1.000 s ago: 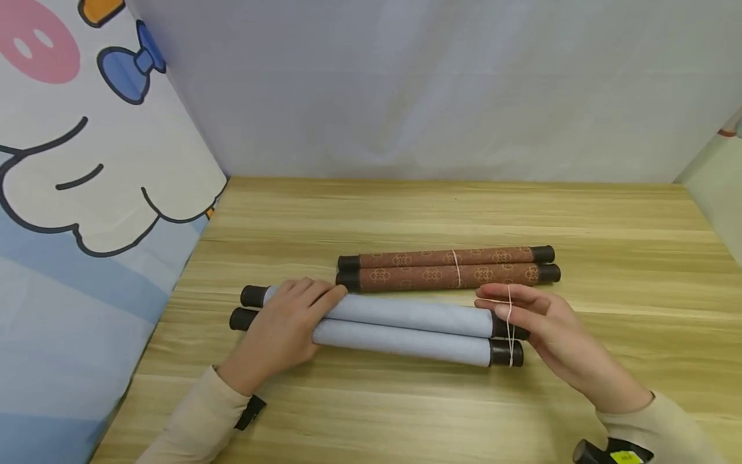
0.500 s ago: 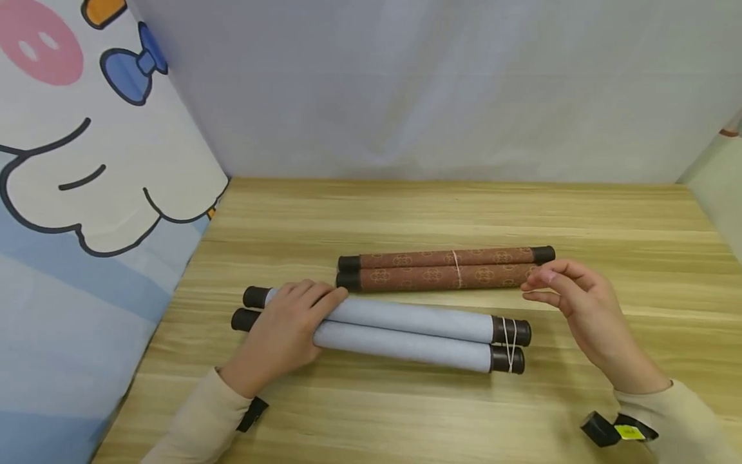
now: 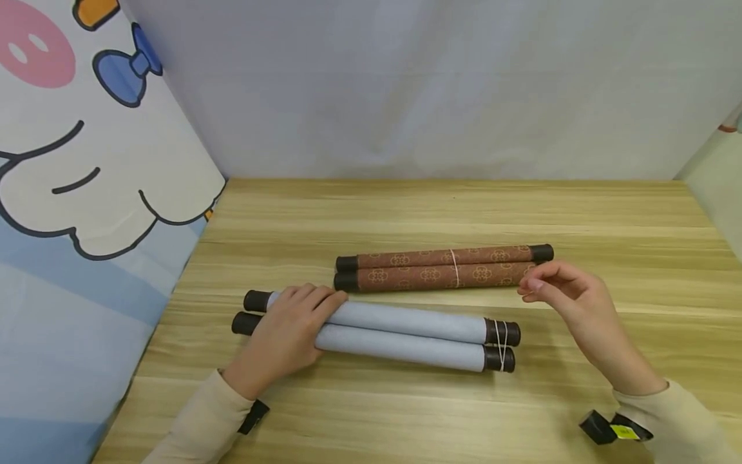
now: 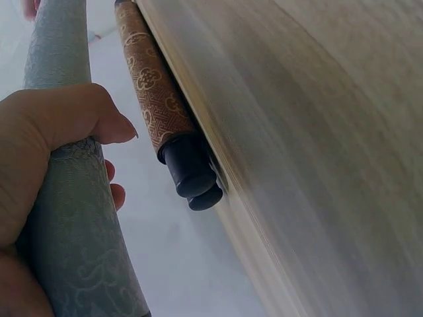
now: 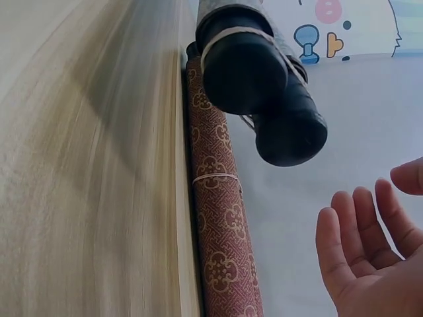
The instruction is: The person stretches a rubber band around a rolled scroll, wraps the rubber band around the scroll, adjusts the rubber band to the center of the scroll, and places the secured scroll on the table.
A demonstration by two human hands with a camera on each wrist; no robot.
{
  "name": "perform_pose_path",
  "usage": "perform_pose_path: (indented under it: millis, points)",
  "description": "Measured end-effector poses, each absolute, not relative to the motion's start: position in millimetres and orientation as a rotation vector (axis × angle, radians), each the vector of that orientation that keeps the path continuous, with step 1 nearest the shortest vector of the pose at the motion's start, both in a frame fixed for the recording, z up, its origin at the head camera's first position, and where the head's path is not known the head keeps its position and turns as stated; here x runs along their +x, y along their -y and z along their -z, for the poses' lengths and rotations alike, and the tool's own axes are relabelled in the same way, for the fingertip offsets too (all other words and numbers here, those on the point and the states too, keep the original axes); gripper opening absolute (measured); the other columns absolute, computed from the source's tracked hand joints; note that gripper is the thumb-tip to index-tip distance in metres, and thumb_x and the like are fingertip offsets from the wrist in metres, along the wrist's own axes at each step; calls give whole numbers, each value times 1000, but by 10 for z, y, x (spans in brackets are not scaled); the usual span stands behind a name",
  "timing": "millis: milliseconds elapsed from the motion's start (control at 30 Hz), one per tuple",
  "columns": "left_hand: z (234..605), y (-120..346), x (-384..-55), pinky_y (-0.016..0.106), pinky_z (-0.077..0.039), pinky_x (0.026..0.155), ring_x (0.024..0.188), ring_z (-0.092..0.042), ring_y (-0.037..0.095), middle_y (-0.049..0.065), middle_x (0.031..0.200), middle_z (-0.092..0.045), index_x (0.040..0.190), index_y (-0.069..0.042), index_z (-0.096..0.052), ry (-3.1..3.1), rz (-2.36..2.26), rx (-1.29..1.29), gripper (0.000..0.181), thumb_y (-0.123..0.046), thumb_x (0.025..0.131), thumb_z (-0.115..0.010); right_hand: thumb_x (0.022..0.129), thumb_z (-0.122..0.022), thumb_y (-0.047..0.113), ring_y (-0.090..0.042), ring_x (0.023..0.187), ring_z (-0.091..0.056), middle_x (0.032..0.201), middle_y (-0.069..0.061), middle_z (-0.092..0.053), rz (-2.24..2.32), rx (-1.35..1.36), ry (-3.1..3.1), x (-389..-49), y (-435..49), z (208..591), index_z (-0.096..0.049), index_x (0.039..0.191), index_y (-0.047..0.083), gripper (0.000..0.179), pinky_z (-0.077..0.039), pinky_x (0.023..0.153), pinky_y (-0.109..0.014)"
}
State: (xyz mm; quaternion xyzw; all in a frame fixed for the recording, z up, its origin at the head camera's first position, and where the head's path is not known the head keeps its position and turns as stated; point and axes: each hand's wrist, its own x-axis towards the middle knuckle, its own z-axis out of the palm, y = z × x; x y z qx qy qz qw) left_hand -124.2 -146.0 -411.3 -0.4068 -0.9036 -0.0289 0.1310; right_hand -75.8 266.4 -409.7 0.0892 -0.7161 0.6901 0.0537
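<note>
- In front of the pale blue rolls: loads of bare table between the two sleeves, easy way through.
- Behind them: tight, tbh. Brown rolls sit just there, and the slot is narrowest near the left hand.
- Over their left part: no go, that hand's wrapped round it.
- Off their right end: decent gap before the right hand gets in the way.
- Farther back, past the brown pair: open wood up to the white backdrop.
</note>
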Motion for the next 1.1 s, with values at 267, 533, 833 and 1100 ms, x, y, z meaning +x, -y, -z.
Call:
perform_pose_path:
  millis: [267,533,833,1100]
  points:
    - [4134,1452,-1256,42,-53,89,104,-64,23,3,118,-66,129,-13,-59,2635,74,-1163,78,-23,58,-91,95,-57,-3,-7,88,-67,97,-1,-69,-1922,321,2297,-754,-2658,4110,-62,103,-5,10,-56,78,-18]
    - [4150,1455,-1267,42,-53,87,102,-64,23,3,116,-67,127,-13,-60,2637,44,-1154,76,-23,59,-90,92,-59,-6,-2,94,-66,101,-2,-68,-1645,384,2450,-741,-2627,4106,-65,105,0,15,-54,83,-13]
    - [4156,1458,-1268,42,-53,87,102,-64,23,3,116,-66,128,-13,-60,2642,49,-1148,76,-24,59,-91,83,-62,-16,0,106,-58,109,2,-65,-1340,727,2491,-751,-2627,4155,-72,103,10,35,-47,86,-10]
    - [4167,1477,-1282,42,-52,88,102,-63,22,2,116,-66,127,-13,-59,2666,117,-1136,77,-23,58,-91,73,-74,-10,-7,124,-47,127,-2,-59,-1022,1103,2536,-760,-2608,4206,-73,102,33,52,-37,97,-15]
